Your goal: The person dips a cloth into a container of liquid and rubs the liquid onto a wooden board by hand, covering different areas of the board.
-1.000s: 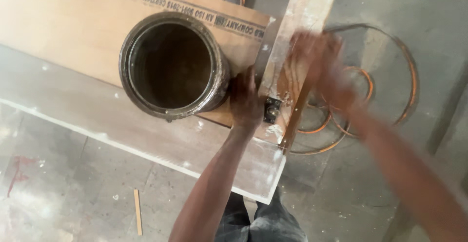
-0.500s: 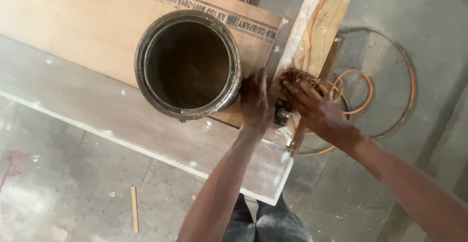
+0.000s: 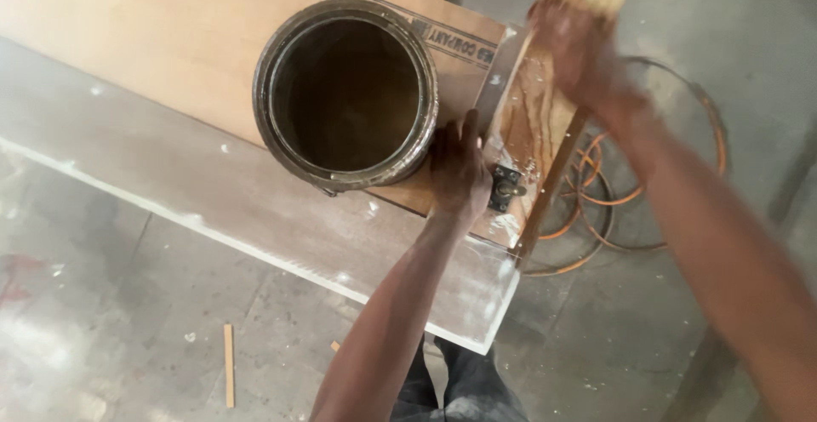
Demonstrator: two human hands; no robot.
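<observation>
A narrow varnished wooden board (image 3: pixel 532 133) with a small metal latch (image 3: pixel 506 188) lies at the right end of the bench. My left hand (image 3: pixel 459 171) presses on the board's near left edge, beside the latch, and steadies it. My right hand (image 3: pixel 583 48) is blurred with motion over the board's far end. It is closed on a brown fibrous wad that is hard to make out under the blur. A large open round can (image 3: pixel 264 90) with a dark, stained inside stands just left of my left hand.
The can sits on a light plywood sheet (image 3: pixel 153 39), which lies on a dusty grey bench plank (image 3: pixel 213 209). Orange cable coils (image 3: pixel 596 201) lie on the concrete floor to the right. A thin wooden stick (image 3: pixel 228 364) lies on the floor below the bench.
My right hand has slid from near the latch up along the board to its far end. My left hand has stayed on the board's near edge. The view has shifted slightly.
</observation>
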